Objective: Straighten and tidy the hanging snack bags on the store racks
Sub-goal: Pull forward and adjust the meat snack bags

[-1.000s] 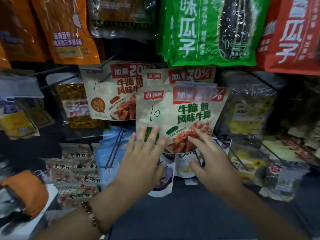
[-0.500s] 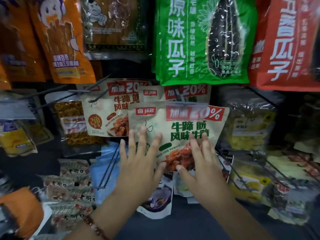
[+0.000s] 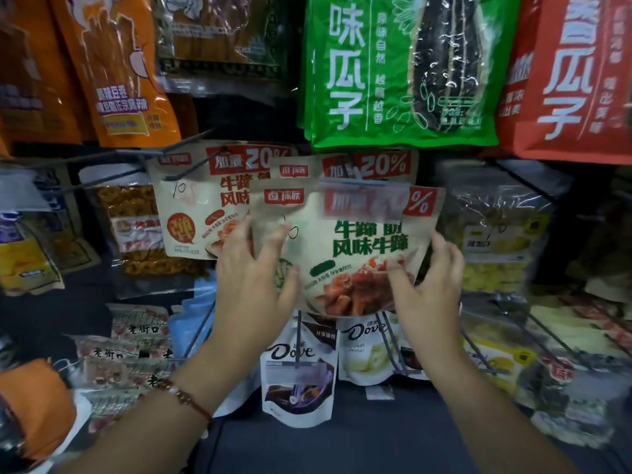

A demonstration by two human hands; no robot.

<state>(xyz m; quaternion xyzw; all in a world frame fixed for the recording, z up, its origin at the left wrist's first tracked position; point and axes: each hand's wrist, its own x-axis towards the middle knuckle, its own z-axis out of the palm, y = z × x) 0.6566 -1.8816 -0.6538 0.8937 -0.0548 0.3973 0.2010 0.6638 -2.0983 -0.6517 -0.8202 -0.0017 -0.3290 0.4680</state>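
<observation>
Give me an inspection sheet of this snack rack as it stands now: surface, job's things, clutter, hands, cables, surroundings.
Surface: dark rack wall with metal hooks sticking out.
Job's things: front beige beef-tendon bag hangs at centre, overlapping two matching bags behind it and to its left.
Clutter: two Dove pouches hang below; green sunflower-seed bags and red bags above; orange bags upper left.
Hands: left hand grips the front bag's left edge; right hand grips its lower right edge. Beaded bracelet on the left wrist.
Cables: nothing seen.
Surroundings: clear packs of yellow snacks at right; blurred packets at lower left.
</observation>
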